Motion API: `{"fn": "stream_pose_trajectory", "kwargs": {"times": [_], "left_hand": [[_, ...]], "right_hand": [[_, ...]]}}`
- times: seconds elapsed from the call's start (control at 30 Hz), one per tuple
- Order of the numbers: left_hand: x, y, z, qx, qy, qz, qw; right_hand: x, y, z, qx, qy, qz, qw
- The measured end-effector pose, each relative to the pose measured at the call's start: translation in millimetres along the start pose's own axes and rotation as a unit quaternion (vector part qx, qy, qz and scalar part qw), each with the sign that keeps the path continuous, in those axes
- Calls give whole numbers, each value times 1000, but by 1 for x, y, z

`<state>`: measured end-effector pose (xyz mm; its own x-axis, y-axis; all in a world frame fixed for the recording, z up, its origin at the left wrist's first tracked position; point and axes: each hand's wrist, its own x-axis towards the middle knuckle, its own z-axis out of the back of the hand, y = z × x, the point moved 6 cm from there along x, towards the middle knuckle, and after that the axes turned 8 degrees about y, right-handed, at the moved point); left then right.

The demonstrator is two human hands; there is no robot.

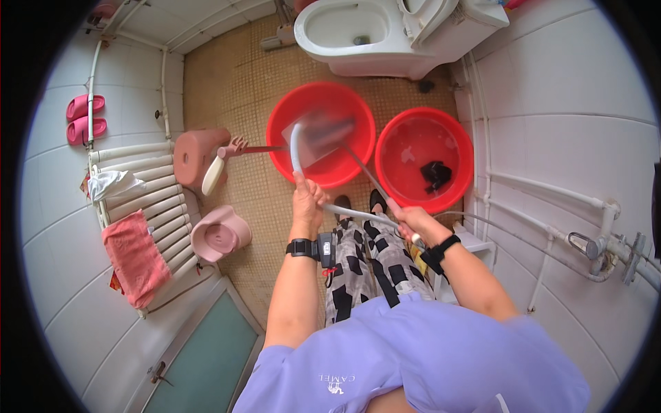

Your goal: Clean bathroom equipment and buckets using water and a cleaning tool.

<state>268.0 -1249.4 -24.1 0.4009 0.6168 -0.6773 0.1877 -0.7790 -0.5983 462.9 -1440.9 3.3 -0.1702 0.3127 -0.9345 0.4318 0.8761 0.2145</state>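
Observation:
My left hand [309, 199] is closed round a pale grey hose [296, 148], whose curved end hangs over the left red basin [273, 148]. From there the hose bends back toward my right hand [418, 225]. My right hand grips a long thin handle [367, 171] that slants into the same basin; the hose passes close by its fingers, and I cannot tell if they hold it too. At the handle's far end is a dark, motion-smeared shape [330, 129]. Beneath it lies a greyish flat thing, also blurred. A second red basin [465, 155] holds water and a black cloth [435, 176].
A white toilet [344, 58] stands at the far side. Left are a pink stool [189, 165], a pink potty-like seat [222, 235] and a white radiator [151, 186] with a pink towel [137, 258]. Pipes and a tap [599, 248] line the right wall. A door [203, 354] is near left.

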Motion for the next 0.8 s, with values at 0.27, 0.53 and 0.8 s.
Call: {"fn": "stream_pose_trajectory", "kwargs": {"times": [0.27,0.53,0.8], "left_hand": [[-11,5,-3,-18,9,-6,1000],[-10,16,-13,-7,29,-3,1000],[-35,28,-25,-9,20,-14,1000]], "right_hand": [[-18,-43,6,-3,17,-21,1000],[35,8,-33,97,33,26,994],[-20,37,-83,179,154,89,968]]}}
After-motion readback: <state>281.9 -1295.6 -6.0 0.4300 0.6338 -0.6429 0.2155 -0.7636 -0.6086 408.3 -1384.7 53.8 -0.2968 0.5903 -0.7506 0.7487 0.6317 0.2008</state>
